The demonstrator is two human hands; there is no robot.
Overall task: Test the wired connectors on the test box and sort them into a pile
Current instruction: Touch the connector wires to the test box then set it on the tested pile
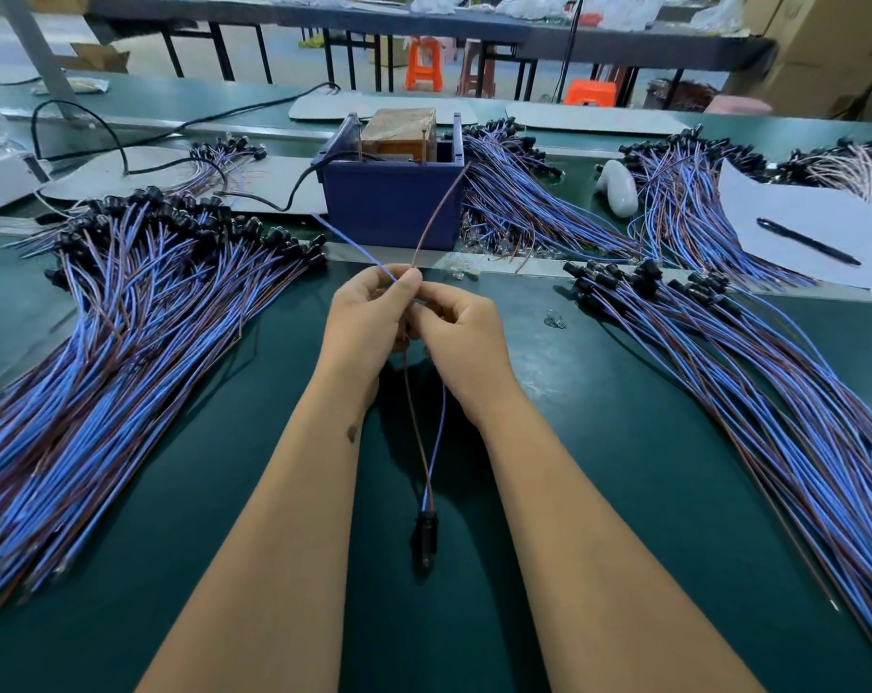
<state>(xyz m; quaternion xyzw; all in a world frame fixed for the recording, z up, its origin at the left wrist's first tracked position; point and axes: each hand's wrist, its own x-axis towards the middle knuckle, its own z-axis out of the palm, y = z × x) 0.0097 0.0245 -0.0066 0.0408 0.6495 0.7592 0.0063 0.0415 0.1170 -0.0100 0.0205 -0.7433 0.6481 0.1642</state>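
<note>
Left pile of wired connectors [124, 342] runs off the left and bottom edges, right pile [749, 392] off the right edge; how far either goes can't be told. Where the held wire pair [426, 442] passes between left hand [369, 322] and right hand [461, 337] is hidden by fingers, so the exact grip is unclear. Inside of the test box [391, 202] is mostly hidden behind its front wall; background benches are blurred.
</note>
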